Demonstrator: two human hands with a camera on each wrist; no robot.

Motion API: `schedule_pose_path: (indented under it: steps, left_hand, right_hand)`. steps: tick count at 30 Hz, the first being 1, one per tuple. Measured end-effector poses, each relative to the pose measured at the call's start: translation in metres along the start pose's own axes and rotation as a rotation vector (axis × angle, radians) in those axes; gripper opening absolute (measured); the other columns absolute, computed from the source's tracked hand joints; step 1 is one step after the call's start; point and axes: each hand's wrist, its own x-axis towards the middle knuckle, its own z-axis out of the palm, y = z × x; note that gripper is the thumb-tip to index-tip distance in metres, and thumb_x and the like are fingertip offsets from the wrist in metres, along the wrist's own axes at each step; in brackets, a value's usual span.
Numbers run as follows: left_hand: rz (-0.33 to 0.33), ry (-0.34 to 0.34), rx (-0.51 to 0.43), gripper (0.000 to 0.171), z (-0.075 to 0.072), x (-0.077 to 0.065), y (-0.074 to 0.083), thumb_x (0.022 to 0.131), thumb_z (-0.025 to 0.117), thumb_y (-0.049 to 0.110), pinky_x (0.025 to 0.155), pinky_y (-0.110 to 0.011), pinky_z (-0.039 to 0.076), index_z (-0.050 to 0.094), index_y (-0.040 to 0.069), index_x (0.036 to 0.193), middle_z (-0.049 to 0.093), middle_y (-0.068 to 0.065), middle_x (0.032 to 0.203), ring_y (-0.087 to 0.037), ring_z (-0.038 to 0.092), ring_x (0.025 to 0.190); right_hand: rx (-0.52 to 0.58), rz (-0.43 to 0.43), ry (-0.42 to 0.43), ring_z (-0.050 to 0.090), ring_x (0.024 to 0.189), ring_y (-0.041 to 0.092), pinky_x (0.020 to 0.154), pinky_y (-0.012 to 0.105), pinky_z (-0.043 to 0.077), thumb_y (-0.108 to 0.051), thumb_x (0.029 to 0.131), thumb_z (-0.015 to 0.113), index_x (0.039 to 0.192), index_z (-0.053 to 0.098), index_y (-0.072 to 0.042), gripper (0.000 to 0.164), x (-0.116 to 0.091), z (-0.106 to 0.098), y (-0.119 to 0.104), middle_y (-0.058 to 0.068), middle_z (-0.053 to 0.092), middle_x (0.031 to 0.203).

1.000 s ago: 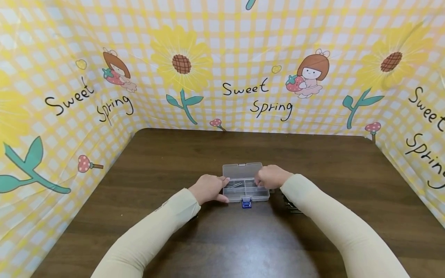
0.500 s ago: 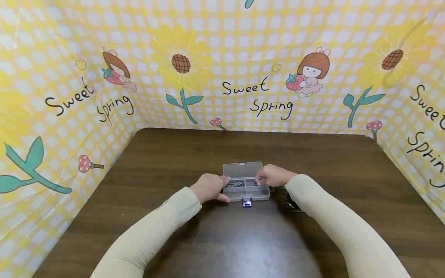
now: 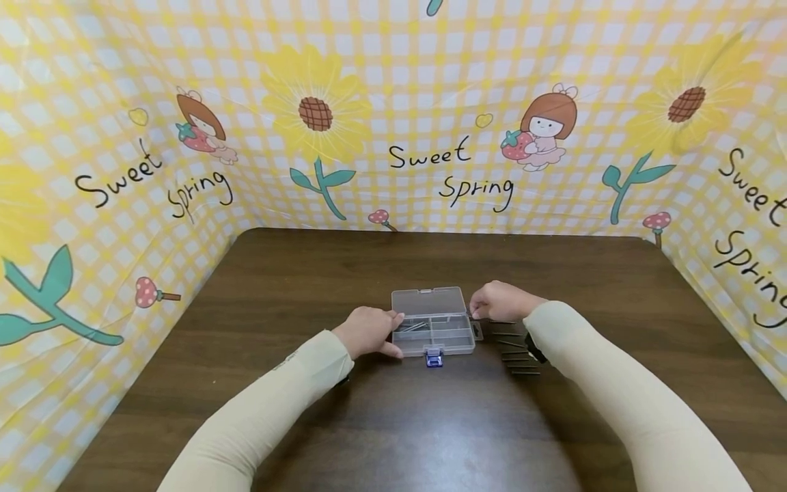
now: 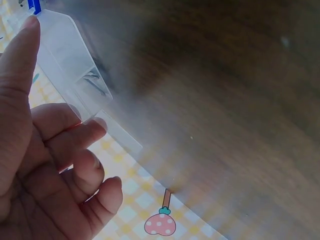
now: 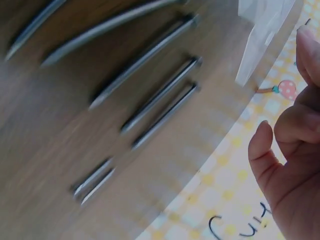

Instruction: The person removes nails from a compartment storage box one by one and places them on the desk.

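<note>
A clear plastic compartment box [image 3: 455,341] lies with its lid raised and its blue latch [image 3: 434,359] at the front. Thin metal nails [image 3: 415,327] lie in its back left compartment. My left hand [image 3: 367,332] grips the box's left end, thumb at the front corner and fingers at the back; the left wrist view shows the fingertips at the clear wall [image 4: 62,45]. Just right of the box, my right hand [image 3: 507,301] has thumb and finger together, and a thin dark nail tip [image 5: 308,21] shows at them in the right wrist view.
Right of the box, several nails [image 3: 519,359] lie spaced in a column on the brown table [image 3: 307,273]; close up, these nails [image 5: 144,62] differ in length. A hanging tab [image 3: 477,331] sticks out of the box's right end. Patterned cloth [image 3: 369,137] walls the table's back and sides.
My right hand has come out from over the box's back right compartment and moved right, past its edge, uncovering the nails on the table. My left hand has stayed at the box.
</note>
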Motion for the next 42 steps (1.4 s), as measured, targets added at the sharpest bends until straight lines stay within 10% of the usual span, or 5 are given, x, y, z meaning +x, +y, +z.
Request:
schedule_pose_path:
  steps: [25, 42]
  left_hand:
    - [0.016, 0.031, 0.025, 0.079, 0.001, -0.001, -0.003, 0.076, 0.068, 0.061, 0.073, -0.037, 0.054, 0.058, 0.006, 0.133, 0.065, -0.007, 0.121, -0.022, 0.067, 0.091]
    - [-0.006, -0.002, 0.097, 0.079, -0.001, 0.0, 0.002, 0.076, 0.064, 0.064, 0.072, -0.035, 0.054, 0.058, 0.01, 0.134, 0.065, -0.006, 0.123, -0.018, 0.067, 0.093]
  right_hand:
    - [-0.079, 0.159, -0.038, 0.049, 0.068, 0.01, 0.064, 0.031, 0.045, -0.005, 0.089, 0.065, 0.079, 0.066, -0.01, 0.011, -0.067, -0.005, 0.047, -0.006, 0.059, 0.075]
    - [-0.072, 0.186, -0.025, 0.046, 0.065, 0.01, 0.061, 0.03, 0.043, -0.005, 0.088, 0.064, 0.077, 0.064, -0.01, 0.013, -0.074, 0.006, 0.058, -0.006, 0.056, 0.072]
